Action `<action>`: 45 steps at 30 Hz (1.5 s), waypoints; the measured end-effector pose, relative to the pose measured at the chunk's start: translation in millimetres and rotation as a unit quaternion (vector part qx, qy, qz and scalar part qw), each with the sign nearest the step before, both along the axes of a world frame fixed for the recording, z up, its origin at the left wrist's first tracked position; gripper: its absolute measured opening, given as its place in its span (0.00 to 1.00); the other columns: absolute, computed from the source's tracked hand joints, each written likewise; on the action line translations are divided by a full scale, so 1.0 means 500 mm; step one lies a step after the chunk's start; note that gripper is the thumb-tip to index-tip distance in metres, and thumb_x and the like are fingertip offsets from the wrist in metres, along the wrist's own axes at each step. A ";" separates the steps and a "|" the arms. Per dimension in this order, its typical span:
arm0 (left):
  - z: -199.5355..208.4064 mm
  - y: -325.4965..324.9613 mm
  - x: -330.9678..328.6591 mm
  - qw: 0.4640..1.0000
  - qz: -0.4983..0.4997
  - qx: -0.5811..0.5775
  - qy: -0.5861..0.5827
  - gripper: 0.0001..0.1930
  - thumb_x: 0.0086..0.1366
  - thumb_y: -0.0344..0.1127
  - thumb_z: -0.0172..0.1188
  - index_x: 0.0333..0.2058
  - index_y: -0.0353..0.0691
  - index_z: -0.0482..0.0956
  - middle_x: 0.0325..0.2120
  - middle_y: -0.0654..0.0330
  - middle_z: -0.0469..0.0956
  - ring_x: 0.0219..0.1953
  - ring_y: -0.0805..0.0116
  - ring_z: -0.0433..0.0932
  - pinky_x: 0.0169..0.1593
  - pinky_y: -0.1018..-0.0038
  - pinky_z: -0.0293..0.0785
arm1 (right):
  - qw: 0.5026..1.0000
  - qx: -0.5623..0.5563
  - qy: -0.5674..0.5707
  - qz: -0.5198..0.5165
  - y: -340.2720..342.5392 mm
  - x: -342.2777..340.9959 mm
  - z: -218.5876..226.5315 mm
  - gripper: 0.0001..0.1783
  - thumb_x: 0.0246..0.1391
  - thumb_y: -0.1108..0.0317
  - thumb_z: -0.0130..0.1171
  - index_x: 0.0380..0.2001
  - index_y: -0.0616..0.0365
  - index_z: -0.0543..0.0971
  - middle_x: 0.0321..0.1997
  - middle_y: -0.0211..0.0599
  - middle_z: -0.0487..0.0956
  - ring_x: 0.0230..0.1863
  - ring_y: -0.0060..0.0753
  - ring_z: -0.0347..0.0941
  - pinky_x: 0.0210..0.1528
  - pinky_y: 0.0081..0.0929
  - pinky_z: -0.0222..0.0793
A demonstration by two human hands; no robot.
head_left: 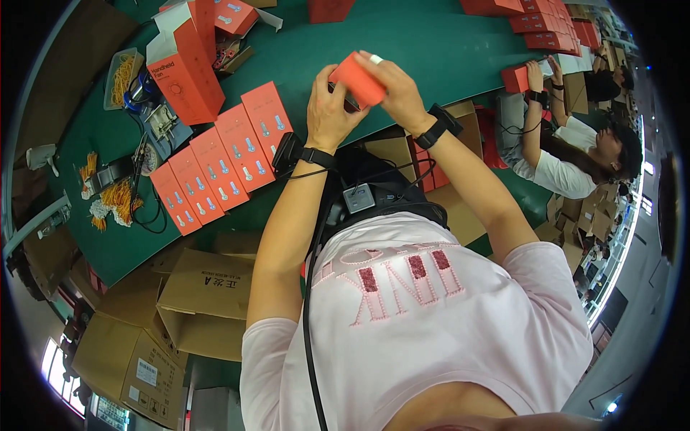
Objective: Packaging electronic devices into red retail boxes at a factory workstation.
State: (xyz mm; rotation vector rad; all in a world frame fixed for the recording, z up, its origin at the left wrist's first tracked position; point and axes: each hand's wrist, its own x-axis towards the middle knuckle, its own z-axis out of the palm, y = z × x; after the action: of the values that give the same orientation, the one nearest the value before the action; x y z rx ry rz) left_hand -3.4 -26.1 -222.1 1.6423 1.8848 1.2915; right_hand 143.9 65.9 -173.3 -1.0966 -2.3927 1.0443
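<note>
Your left hand (pixel 331 113) and right hand (pixel 397 87) grasped the red box (pixel 361 79) between them. It looked light, stiff, smooth and crushable, best held near its edges. Its underside, contents and some fingertips were hidden. Left of the grip lay similar boxes (pixel 221 159).

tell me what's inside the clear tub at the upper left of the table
A loose tangle of thin yellow strands lies inside the clear tub. The strands cover most of its floor, so anything beneath them can't be seen.
</note>
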 end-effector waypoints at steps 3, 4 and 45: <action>-0.025 -0.007 0.013 0.998 0.039 0.028 -0.042 0.49 0.42 0.36 0.78 0.64 0.39 0.63 0.57 0.46 0.68 0.58 0.44 0.70 0.55 0.58 0.76 | 0.966 0.235 0.000 0.111 -0.027 -0.017 0.021 0.37 0.53 0.61 0.66 0.66 0.54 0.68 0.69 0.61 0.64 0.64 0.64 0.65 0.67 0.47 0.63; -0.037 -0.013 0.018 0.992 0.074 0.036 -0.096 0.51 0.42 0.34 0.78 0.65 0.37 0.61 0.55 0.46 0.69 0.58 0.44 0.71 0.55 0.58 0.76 | 0.966 0.234 0.001 0.113 -0.036 -0.017 0.020 0.37 0.53 0.61 0.66 0.66 0.54 0.68 0.69 0.61 0.64 0.64 0.64 0.65 0.67 0.47 0.63; 0.152 0.129 0.160 0.996 0.065 -0.023 -0.062 0.53 0.42 0.45 0.80 0.67 0.43 0.63 0.52 0.48 0.66 0.55 0.47 0.65 0.60 0.53 0.63 | 0.994 -0.069 -0.088 0.007 0.234 0.099 0.183 0.53 0.42 0.49 0.77 0.66 0.69 0.66 0.57 0.59 0.77 0.57 0.51 0.76 0.60 0.36 0.70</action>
State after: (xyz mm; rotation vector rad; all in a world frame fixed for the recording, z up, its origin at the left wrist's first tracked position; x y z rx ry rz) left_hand 76.8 38.2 -145.9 1.4045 1.9584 1.3563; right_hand 193.2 183.0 -81.6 -1.2690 -2.4977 1.1790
